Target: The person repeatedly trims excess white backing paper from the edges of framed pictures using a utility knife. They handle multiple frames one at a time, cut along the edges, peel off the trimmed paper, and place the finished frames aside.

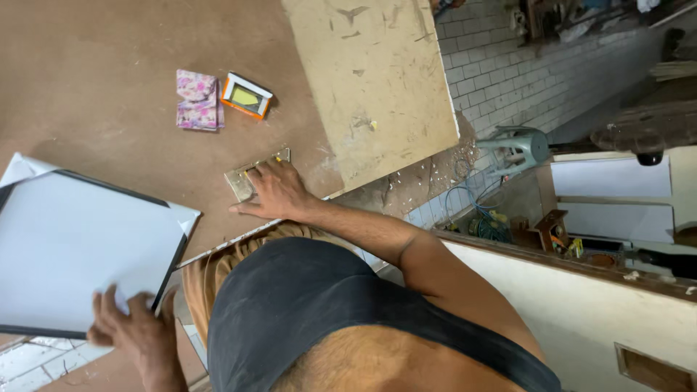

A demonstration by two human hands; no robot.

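1. Brown board forms the desk [94,109], which is seen from above; pale tiled flooring [508,80] is seen past its edge, with a green stool [519,145] and a tangle of cables [479,218] beside it.
2. The right hand [276,190] is laid flat on the desk, palm down. Its fingers [263,171] are spread and closed on nothing.
3. A small metal plate [243,181] is pressed under those fingers, and only its corner and far edge are left showing.
4. The left hand [138,337] is held low at the near edge of the desk, well apart from the right hand.
5. A black frame [80,247] with a white face is gripped at its near edge by the left hand. Fingertips are seen on the white face, and the thumb is hidden.
6. A floral pouch [197,100] and an orange-edged box [247,95] are found just beyond the right fingers, side by side and close together.
7. A pale, scratched plywood sheet [370,80] is laid on the desk, beyond the right fingers and to their right.
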